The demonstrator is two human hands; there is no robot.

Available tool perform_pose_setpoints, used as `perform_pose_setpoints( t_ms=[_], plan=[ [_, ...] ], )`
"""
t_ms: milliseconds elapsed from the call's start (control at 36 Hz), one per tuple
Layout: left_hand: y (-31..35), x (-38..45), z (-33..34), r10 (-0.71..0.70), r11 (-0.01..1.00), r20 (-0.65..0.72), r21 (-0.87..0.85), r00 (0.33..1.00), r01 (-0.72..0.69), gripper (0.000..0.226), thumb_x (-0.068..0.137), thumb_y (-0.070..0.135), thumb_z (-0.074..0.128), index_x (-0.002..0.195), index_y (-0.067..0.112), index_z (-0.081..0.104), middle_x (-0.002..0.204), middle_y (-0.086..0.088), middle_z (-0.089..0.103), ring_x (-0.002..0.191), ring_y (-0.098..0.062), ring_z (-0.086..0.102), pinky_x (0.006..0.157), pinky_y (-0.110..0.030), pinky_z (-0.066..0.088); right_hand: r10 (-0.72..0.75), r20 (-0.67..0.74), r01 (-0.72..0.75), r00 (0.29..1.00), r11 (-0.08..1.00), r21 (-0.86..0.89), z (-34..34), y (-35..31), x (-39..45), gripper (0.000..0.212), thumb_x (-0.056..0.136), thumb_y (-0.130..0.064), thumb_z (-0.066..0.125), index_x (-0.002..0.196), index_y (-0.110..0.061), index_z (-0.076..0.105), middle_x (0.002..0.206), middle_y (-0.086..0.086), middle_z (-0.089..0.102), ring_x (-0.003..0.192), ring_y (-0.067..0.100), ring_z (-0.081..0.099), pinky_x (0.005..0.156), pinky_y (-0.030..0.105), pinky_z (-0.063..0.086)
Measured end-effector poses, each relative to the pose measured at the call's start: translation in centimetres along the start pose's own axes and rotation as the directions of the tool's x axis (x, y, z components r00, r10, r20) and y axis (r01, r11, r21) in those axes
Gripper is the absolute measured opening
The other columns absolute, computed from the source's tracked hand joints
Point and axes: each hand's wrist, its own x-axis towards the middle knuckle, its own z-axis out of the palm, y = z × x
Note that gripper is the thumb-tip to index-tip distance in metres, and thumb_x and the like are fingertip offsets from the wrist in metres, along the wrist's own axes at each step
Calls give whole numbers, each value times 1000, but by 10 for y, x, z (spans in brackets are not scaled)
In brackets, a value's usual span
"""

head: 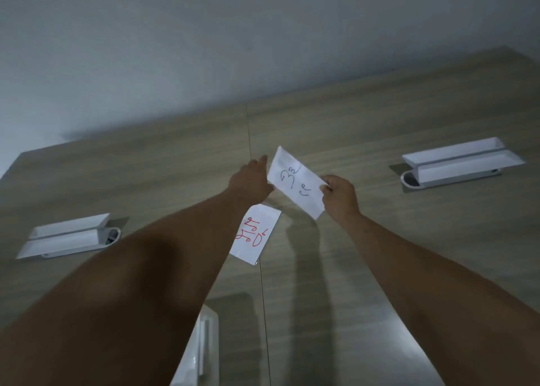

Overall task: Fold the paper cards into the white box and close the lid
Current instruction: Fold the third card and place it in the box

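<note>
From the head view, my left hand (252, 178) and right hand (339, 194) pinched opposite ends of the black-inked card (295, 182), lifted above the red-inked card (253, 237). The white box (201, 344) lay nearer me, below my grip. I judged matching the corners before creasing best.

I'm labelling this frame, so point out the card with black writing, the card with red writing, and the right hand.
card with black writing (295, 182), head view, its written middle.
card with red writing (253, 235), head view, on the red marks.
right hand (340, 195), head view, its back.

A plain grey-white wall (204, 34) rises behind the wood-grain table (394, 116); dim light casts soft shadows across it.
</note>
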Motion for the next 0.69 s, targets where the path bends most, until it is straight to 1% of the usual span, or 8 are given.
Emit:
perform_pose_setpoints(
  t_ms=[83,167,278,333,417,583,611,694],
  plan=[
    [1,-4,-17,19,1000,-82,-24,996,-21,91,83,36,72,153,23,16,146,-14,44,131,-36,48,100,-50,46,-68,110,73,992,996,-41,-16,-15,-3,25,88,-1,53,104,-3,71,97,11,70,84,17,59,70,19,40],
    [-2,-17,-35,69,998,-151,-3,986,-70,91,80,35,75,152,25,20,141,-13,47,127,-35,49,98,-49,47,-96,156,90,983,995,39,-29,-36,-17,24,88,-1,55,106,-3,71,93,9,68,84,17,60,72,21,43],
    [-14,-40,-54,119,993,-191,14,974,-119,67,78,33,76,138,22,48,130,-12,55,122,-32,53,99,-44,47,-140,209,112,968,984,139,-36,-62,-40,24,89,1,56,109,0,69,95,8,67,86,17,59,73,23,46],
    [-23,-54,-64,113,992,-228,-22,967,-121,46,79,29,75,121,17,62,119,-13,59,115,-32,56,94,-39,46,-152,232,122,961,983,141,-34,-75,-52,25,89,0,57,111,0,69,95,8,67,87,17,60,75,23,46],
    [-43,-81,-81,89,991,-264,-75,960,-113,25,80,23,73,102,10,72,110,-13,65,105,-31,61,83,-34,47,-185,254,158,950,980,122,-28,-100,-73,25,88,-1,60,111,-1,69,96,8,68,88,17,60,79,25,45],
    [-108,-153,-105,86,987,-281,-108,956,-120,20,76,20,77,93,10,75,99,-11,72,95,-29,65,78,-34,49,-243,281,242,929,970,40,2,-151,-127,28,87,-9,66,113,-1,69,114,12,69,99,18,62,90,29,48],
    [-121,-168,-108,82,986,-285,-117,955,-120,20,76,21,77,93,10,75,98,-11,72,94,-29,65,78,-34,50,-255,280,252,926,967,45,10,-160,-139,27,86,-9,67,112,-1,70,113,12,69,99,18,62,90,30,48],
    [-164,-212,-111,68,982,-296,-150,953,-117,21,76,22,77,94,11,76,95,-10,73,92,-28,66,78,-35,51,-281,291,277,915,959,57,35,-185,-179,23,85,-7,69,107,-1,71,99,10,69,90,17,61,80,28,46]
  ],
)
